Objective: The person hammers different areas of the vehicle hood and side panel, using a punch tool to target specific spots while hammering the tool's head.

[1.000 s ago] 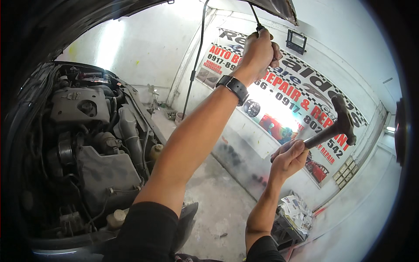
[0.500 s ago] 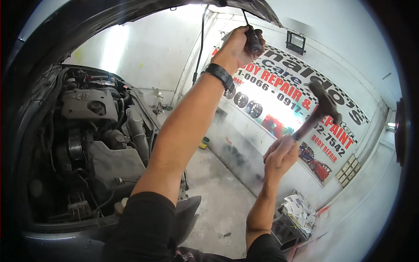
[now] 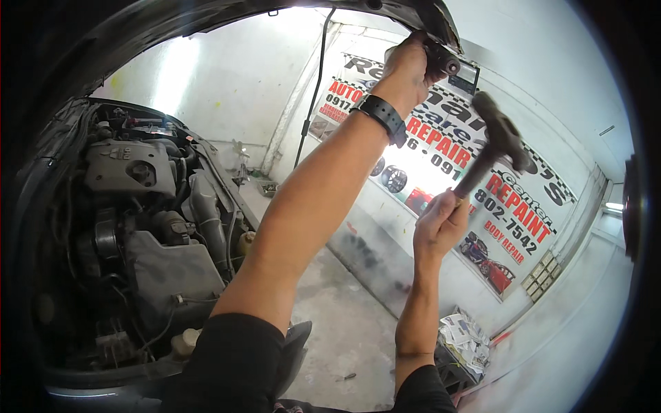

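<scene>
Raised near the lip of the open hood (image 3: 432, 15), my left hand (image 3: 405, 65) is closed around a dark tool handle (image 3: 447, 63). Its round butt end faces me, and its far end is hidden at the hood's edge. My right hand (image 3: 442, 221) is closed on the shaft of a hammer, lower and to the right. The slightly blurred hammer head (image 3: 499, 134) is upright below and right of the tool handle, apart from it. A black watch (image 3: 379, 117) is on my left wrist.
The engine bay (image 3: 158, 261) fills the left side, with a thin prop rod (image 3: 318, 82) beyond it. A printed banner (image 3: 509, 255) hangs on the back wall below a black floodlight (image 3: 463, 81). Papers on a stand (image 3: 460, 334) sit at lower right, beside concrete floor (image 3: 330, 289).
The hammer in my right hand has risen and moved leftward toward the tool handle. My left hand, still gripping, has shifted up, and the handle's butt now faces me.
</scene>
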Demonstrator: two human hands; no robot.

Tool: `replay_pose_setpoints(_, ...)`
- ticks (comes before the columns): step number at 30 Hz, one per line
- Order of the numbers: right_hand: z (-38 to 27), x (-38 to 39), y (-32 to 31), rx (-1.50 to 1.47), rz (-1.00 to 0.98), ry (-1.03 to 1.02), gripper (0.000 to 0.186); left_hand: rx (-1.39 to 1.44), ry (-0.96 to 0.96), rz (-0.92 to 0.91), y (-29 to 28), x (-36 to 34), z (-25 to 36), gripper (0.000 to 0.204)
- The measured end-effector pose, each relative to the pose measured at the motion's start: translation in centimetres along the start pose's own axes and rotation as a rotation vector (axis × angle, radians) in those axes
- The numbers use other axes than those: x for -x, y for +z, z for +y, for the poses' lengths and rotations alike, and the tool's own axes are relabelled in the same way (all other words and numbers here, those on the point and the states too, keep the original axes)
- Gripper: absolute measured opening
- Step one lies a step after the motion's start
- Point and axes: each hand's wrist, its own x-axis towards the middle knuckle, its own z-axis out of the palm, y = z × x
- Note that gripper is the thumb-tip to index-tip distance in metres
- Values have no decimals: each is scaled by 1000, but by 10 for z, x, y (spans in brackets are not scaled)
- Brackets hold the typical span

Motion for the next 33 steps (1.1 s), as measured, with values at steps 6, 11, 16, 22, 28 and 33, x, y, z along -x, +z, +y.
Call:
replay_pose_setpoints(6, 7, -38, 18, 264, 129, -257, 29, 20, 24, -29, 0, -4, -1, 19)
replay_pose_setpoints(11, 11, -42, 17, 148, 46, -86, 29, -2, 27, -51, -6, -10, -3, 19)
replay_pose_setpoints(16, 20, -43, 16, 94, 178, -469, 25, 32, 63, -17, -2, -9, -3, 24)
replay_pose_setpoints(22, 0, -40, 19, 219, 94, -78, 16, 42, 62, -68, -8, -22, -5, 24)
replay_pose_setpoints(28, 21, -50, 26, 158, 104, -261, 28, 50, 55, -70, -2, -23, -12, 25)
replay_pose_setpoints(33, -4, -37, 27, 123, 170, -201, 32, 48, 56, -42, -9, -27, -2, 25)
